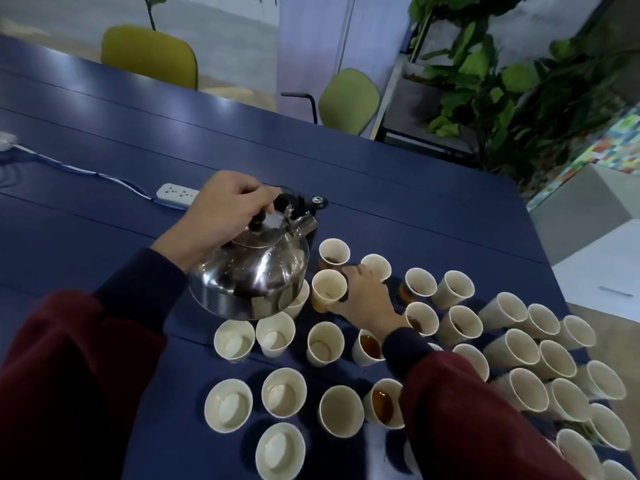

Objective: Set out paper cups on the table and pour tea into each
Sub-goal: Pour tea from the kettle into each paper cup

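A white paper cup (328, 287) is gripped by the right hand (367, 296), whose fingers are curled round its wall; it is placed just right of the kettle, near the far edge of the group, and whether it rests on the table cannot be told. A rounded, polished steel kettle (254, 275) is held by its black handle in the clenched left hand (225, 209), above the leftmost cups, with its spout turned away from the person. Many more white paper cups (284, 393) are set out in loose rows on the dark blue table (104, 216). Brown tea is seen in several, among them one cup (370, 346) beside the right wrist and another (382, 402) nearer the person. Orange print on a few cup walls is too blurred to be read. A white power strip (176, 195) is laid beyond the kettle. Two yellow-green chairs (149, 53) and leafy green plants (502, 84) are seen past the table.
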The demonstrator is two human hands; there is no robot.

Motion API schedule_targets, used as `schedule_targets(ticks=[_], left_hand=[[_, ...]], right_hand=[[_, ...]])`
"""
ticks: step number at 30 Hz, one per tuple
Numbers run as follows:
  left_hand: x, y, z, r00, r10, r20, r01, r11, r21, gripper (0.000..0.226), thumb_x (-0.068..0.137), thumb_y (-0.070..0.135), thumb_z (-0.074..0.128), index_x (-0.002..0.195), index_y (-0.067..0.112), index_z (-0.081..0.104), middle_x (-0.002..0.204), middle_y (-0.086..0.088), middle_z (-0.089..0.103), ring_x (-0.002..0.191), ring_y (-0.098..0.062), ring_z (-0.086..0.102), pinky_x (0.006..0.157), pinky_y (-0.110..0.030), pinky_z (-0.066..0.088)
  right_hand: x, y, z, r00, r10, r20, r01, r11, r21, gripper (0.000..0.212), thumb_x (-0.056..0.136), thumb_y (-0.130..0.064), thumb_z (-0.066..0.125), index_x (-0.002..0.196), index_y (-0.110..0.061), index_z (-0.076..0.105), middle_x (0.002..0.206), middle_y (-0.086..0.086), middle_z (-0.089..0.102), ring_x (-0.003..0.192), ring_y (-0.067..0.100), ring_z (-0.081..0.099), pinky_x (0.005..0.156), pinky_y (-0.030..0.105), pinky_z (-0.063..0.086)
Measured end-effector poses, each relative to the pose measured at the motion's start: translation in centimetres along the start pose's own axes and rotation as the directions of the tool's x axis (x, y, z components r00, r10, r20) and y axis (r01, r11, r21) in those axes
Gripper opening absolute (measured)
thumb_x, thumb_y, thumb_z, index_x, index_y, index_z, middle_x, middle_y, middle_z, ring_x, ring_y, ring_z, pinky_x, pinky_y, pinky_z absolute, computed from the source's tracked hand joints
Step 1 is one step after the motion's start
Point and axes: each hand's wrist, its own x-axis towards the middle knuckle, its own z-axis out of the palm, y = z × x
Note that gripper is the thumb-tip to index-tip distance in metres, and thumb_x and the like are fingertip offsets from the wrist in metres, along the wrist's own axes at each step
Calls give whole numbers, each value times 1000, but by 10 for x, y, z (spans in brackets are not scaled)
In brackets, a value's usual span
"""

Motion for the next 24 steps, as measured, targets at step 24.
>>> schedule_targets(ticks=[24], left_hand=[[59,-15,28,898,116,425,-213,959,186,24,88,26,73,66,16,77,43,7,50,37,-3,41,44,-12,34]], right_hand=[[23,-5,51,958,168,-231,-127,975,182,67,76,-50,78,126,-18,46,119,-3,57,112,22,56,84,31,26]])
